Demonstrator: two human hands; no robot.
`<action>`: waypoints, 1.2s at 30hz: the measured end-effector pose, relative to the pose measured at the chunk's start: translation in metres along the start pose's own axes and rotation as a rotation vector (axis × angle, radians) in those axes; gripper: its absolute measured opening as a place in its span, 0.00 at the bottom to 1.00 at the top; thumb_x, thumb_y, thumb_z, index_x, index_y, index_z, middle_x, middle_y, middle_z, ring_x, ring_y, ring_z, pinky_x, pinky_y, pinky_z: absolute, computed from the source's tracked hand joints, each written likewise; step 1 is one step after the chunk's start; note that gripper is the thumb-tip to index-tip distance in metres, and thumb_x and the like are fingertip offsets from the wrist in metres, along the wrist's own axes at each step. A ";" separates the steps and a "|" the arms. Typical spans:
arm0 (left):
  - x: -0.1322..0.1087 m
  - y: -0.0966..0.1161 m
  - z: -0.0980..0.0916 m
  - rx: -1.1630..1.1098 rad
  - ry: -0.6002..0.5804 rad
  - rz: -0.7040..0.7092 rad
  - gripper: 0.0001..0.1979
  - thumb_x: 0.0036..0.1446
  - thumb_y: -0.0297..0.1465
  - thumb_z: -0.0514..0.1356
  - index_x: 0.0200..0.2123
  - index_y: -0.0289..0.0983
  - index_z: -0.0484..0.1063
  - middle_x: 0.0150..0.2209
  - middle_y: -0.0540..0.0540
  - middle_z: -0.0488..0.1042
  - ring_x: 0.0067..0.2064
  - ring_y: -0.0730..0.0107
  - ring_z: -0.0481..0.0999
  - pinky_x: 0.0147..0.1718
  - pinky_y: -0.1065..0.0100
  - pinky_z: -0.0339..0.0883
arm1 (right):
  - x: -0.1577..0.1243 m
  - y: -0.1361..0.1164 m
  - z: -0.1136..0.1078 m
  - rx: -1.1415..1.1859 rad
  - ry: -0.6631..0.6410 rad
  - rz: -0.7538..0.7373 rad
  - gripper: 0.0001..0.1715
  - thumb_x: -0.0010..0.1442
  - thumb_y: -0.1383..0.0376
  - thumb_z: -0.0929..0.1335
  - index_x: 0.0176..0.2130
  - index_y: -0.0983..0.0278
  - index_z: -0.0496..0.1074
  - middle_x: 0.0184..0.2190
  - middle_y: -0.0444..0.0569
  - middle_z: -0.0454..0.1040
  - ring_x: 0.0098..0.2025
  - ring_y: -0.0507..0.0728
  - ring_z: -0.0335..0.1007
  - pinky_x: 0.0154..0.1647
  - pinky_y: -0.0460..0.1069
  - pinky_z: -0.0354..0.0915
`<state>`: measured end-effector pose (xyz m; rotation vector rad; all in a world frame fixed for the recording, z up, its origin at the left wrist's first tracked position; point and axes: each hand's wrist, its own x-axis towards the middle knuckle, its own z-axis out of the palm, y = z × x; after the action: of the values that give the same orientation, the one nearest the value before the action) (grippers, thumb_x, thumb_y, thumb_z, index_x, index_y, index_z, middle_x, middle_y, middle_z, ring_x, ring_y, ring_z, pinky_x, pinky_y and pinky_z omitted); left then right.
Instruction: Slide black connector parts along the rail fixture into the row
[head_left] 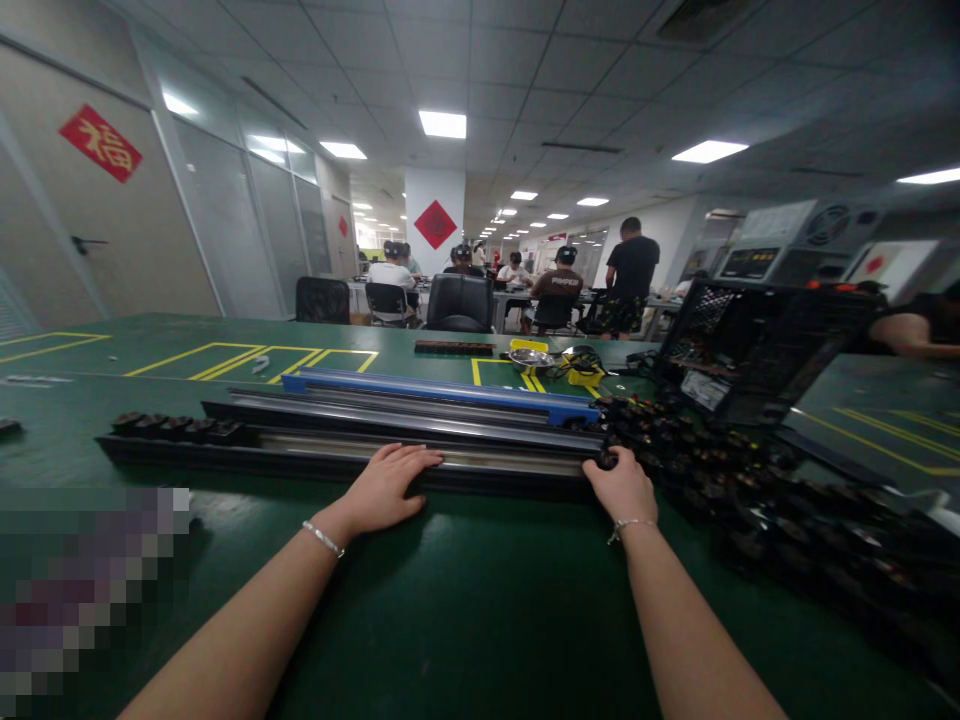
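Two hands (386, 490) (622, 490), one blue rail (435, 388)

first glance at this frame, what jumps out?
Two bare forearms fill the foreground: the left hand lies flat on a long black rail that runs across the green table. The right hand sits at the rail's right end, its fingers hidden. A heap of small black parts sprawls to the right, and a blue bar lies just behind the rail.
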<state>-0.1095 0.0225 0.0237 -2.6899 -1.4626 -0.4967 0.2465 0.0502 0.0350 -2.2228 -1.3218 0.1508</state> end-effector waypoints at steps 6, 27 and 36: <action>-0.001 0.000 -0.001 0.001 0.000 0.003 0.31 0.48 0.32 0.57 0.58 0.47 0.56 0.59 0.51 0.63 0.61 0.64 0.58 0.61 0.56 0.43 | 0.007 0.005 0.003 0.056 -0.007 0.006 0.31 0.52 0.54 0.62 0.53 0.63 0.62 0.48 0.58 0.69 0.49 0.63 0.66 0.47 0.54 0.62; 0.000 0.000 -0.001 -0.001 -0.003 0.005 0.31 0.49 0.32 0.57 0.58 0.48 0.56 0.59 0.51 0.63 0.61 0.64 0.58 0.61 0.55 0.44 | 0.010 0.009 0.002 0.100 0.012 0.012 0.28 0.51 0.56 0.62 0.51 0.63 0.66 0.43 0.54 0.72 0.44 0.61 0.69 0.43 0.52 0.63; 0.000 0.000 -0.001 -0.001 -0.005 0.003 0.31 0.49 0.32 0.57 0.58 0.48 0.57 0.60 0.51 0.62 0.61 0.63 0.58 0.61 0.55 0.43 | 0.012 0.011 0.002 0.143 0.016 0.049 0.27 0.52 0.58 0.62 0.51 0.62 0.66 0.43 0.53 0.73 0.42 0.60 0.70 0.42 0.51 0.64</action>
<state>-0.1101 0.0226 0.0242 -2.6953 -1.4600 -0.4918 0.2609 0.0566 0.0300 -2.1324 -1.2100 0.2372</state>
